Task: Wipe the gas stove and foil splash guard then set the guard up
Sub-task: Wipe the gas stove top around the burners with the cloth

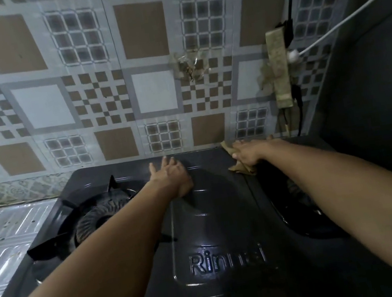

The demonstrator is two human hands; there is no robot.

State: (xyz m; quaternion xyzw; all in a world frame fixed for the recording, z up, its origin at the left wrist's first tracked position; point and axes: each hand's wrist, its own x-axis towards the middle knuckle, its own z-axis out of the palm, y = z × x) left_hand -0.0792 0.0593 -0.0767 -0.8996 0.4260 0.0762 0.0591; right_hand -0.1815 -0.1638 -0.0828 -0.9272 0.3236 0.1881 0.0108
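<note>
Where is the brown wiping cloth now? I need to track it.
In the head view, the brown wiping cloth lies under the right hand on the black gas stove's back right, near the tiled wall.

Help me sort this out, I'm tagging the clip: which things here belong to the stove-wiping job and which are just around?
Part of the job:
gas stove
brown cloth under the right hand
left hand resting flat on the stove
foil splash guard, lying flat at left

Just around:
white cable
power strip on the tiled wall
</note>
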